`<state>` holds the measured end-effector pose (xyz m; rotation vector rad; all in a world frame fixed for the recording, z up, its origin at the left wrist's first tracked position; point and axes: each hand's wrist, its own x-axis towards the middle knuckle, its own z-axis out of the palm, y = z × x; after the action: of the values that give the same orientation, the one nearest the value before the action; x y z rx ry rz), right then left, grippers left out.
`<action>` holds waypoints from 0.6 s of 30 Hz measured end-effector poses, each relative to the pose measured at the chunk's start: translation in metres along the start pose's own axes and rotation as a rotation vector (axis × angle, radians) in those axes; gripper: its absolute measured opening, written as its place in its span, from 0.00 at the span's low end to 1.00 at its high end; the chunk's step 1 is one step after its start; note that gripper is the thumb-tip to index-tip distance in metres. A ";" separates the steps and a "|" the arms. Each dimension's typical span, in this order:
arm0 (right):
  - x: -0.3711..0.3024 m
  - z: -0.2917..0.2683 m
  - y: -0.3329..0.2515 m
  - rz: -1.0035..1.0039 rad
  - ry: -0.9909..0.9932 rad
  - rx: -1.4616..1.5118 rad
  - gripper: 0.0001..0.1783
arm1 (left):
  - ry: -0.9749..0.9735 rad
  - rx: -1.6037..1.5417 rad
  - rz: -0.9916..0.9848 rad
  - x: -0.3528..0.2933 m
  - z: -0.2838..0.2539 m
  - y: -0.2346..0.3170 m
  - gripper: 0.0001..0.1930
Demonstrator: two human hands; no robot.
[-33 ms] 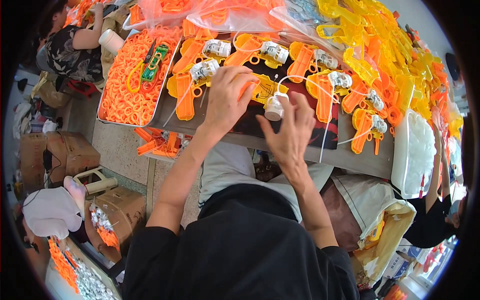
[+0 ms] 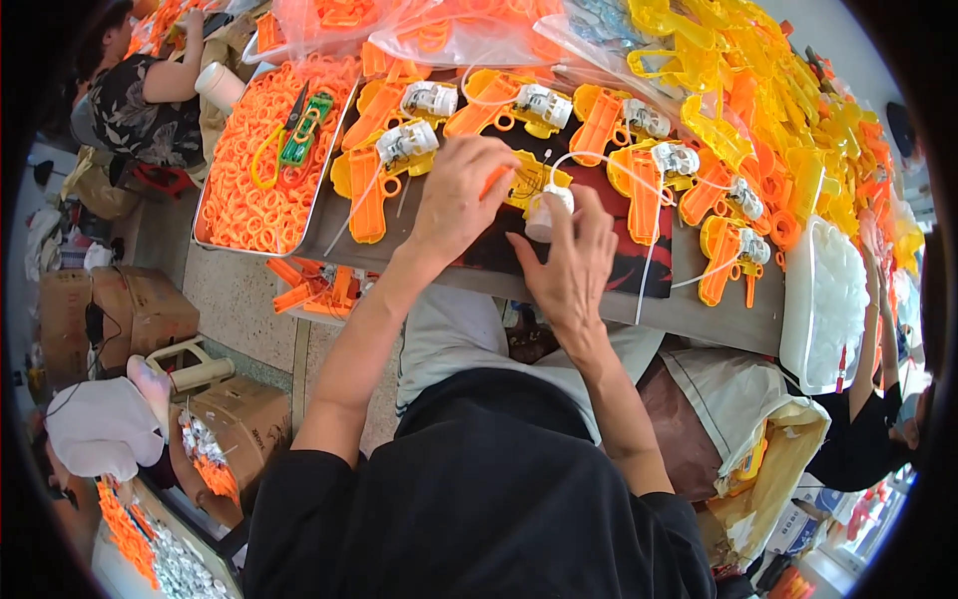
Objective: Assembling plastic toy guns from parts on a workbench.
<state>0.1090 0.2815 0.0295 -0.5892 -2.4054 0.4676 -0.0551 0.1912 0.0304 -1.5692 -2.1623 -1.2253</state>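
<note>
My left hand (image 2: pixel 461 195) is curled over the orange handle end of a toy water gun (image 2: pixel 521 186), whose yellow shell shows beyond the fingers. Most of the handle is hidden under that hand. My right hand (image 2: pixel 574 255) closes round a white plastic cylinder (image 2: pixel 540 218) at the gun's right end, thumb on one side and fingers on the other. From the cylinder's top a thin white tube (image 2: pixel 599 156) arches to the right. Several similar orange-and-yellow toy guns with white mechanisms lie around, among them one (image 2: pixel 367 192) just left of my left hand and another (image 2: pixel 647 190) to the right.
A metal tray (image 2: pixel 299 245) of orange rings stands at left, with scissors (image 2: pixel 292 122) and a green tool (image 2: pixel 307 130) on top. Yellow shells (image 2: pixel 768 90) pile up at far right. A white bin (image 2: pixel 798 329) of clear bags borders the table's right end. Other people sit nearby.
My right hand has shifted slightly left, its fingers closer about the white cylinder. My left hand stays over the toy gun's handle.
</note>
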 end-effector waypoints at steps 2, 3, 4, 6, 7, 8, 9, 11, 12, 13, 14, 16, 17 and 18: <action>0.002 0.009 0.014 -0.078 0.050 -0.017 0.31 | -0.055 0.029 0.050 0.000 0.012 -0.005 0.07; 0.001 0.007 0.016 -0.092 0.032 0.038 0.32 | -0.036 0.021 0.025 -0.005 0.013 -0.001 0.08; 0.001 0.005 0.018 -0.106 0.013 0.093 0.33 | -0.017 0.015 -0.002 -0.008 0.013 0.001 0.09; 0.008 -0.001 0.020 -0.121 0.012 0.138 0.33 | -0.017 0.032 0.000 -0.007 0.010 0.002 0.10; 0.011 -0.004 0.022 -0.148 -0.024 0.130 0.32 | -0.049 0.022 -0.022 -0.006 0.008 0.004 0.11; 0.012 -0.006 0.024 -0.175 -0.060 0.123 0.31 | -0.081 0.012 -0.045 -0.007 0.008 0.006 0.12; 0.013 -0.007 0.026 -0.179 -0.062 0.117 0.29 | -0.071 0.007 -0.028 -0.007 0.011 0.004 0.11; 0.012 -0.005 0.027 -0.199 -0.064 0.093 0.30 | -0.061 0.009 -0.029 -0.008 0.014 0.003 0.10; 0.010 -0.004 0.026 -0.212 -0.065 0.073 0.30 | -0.059 0.012 -0.030 -0.009 0.014 0.002 0.09; 0.010 -0.002 0.022 -0.213 -0.067 0.072 0.30 | -0.058 0.011 -0.033 -0.011 0.014 0.000 0.09; 0.010 0.000 0.016 -0.220 -0.054 0.058 0.31 | -0.039 0.028 -0.042 -0.013 0.014 -0.002 0.08; 0.010 0.000 0.009 -0.220 -0.031 0.045 0.31 | -0.026 0.047 -0.042 -0.011 0.017 -0.002 0.08; 0.010 -0.002 0.006 -0.227 0.012 0.006 0.31 | -0.009 0.050 -0.045 -0.009 0.020 0.000 0.08; 0.011 -0.002 0.003 -0.240 0.051 -0.037 0.31 | 0.015 0.051 -0.051 -0.009 0.021 0.000 0.08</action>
<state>0.1034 0.2901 0.0349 -0.3173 -2.4010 0.3027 -0.0454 0.2005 0.0116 -1.4894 -2.2194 -1.1833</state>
